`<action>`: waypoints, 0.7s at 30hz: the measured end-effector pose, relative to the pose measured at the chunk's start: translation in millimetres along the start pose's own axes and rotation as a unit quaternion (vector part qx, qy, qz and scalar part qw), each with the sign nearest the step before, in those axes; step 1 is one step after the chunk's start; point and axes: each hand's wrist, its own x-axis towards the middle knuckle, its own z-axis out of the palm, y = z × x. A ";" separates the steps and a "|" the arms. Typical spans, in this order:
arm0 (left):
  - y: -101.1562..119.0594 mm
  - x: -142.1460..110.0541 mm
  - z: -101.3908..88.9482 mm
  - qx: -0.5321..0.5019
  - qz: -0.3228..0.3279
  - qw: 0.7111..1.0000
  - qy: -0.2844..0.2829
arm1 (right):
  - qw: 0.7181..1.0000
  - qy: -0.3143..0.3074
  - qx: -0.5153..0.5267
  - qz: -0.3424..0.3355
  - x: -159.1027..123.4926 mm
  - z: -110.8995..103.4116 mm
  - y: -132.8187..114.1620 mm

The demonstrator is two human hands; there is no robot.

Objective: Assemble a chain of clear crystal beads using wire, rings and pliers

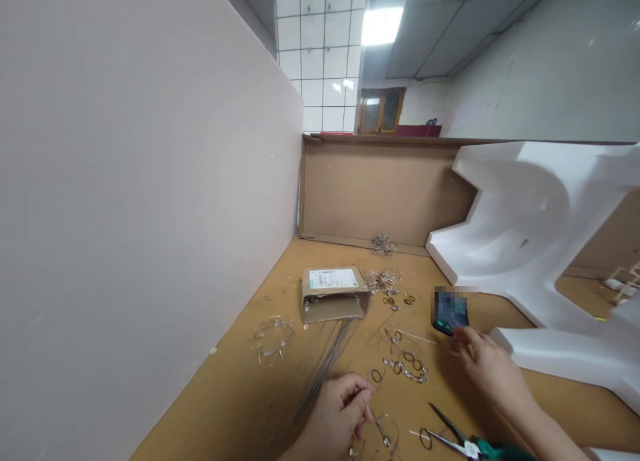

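Observation:
My left hand (345, 407) is closed, thumb and fingertips pinched on a thin wire piece with clear beads (387, 441) that hangs down to the right. My right hand (493, 371) reaches to the lower edge of a dark phone (450, 312). Its fingers are partly bent and look free of any object; whether they touch the phone is unclear. Below it lie needle-nose pliers (470, 445) with green handles, jaws apart, beside a dark ring (425, 438). Between the hands lies a beaded wire strand (407, 369) with several dark rings.
An open cardboard box (334, 309) with a white label stands behind a bundle of straight wires (327, 361). A beaded wire circle (273, 339) lies left, and tangled wire pieces (384, 281) lie behind. White foam (520, 214) borders the right; a pale panel (150, 181) the left.

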 end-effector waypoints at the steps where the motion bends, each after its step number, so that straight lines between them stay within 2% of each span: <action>1: 1.9 -0.3 -0.4 -0.001 -0.003 1.000 -0.005 | 1.000 -0.015 0.018 -0.019 -9.0 0.6 -11.5; 5: 11.2 -4.1 -1.3 -0.043 -0.012 0.996 -0.075 | 0.983 -0.096 0.091 -0.128 -44.0 -1.3 -53.7; 7: 14.3 -6.5 -0.9 -0.047 -0.012 0.994 -0.101 | 0.980 -0.114 0.077 -0.144 -50.1 -5.5 -62.4; 11: 14.4 -8.0 0.5 -0.022 -0.018 0.995 -0.096 | 0.995 -0.070 -0.050 -0.043 -35.0 -12.6 -53.7; 15: 14.2 -7.3 0.9 0.012 -0.025 0.997 -0.074 | 0.992 -0.065 -0.107 -0.017 -26.7 -10.6 -49.3; 17: 16.7 -8.8 0.4 0.041 -0.030 0.997 -0.064 | 0.991 -0.072 -0.108 -0.025 -35.4 -9.8 -56.1; 19: 20.0 -11.6 -0.6 0.104 -0.006 0.993 -0.057 | 0.993 -0.058 -0.086 -0.060 -49.9 -10.9 -66.2; 21: 22.1 -14.7 -1.9 0.222 0.064 0.972 -0.036 | 0.985 0.012 -0.043 -0.165 -65.7 -12.3 -77.9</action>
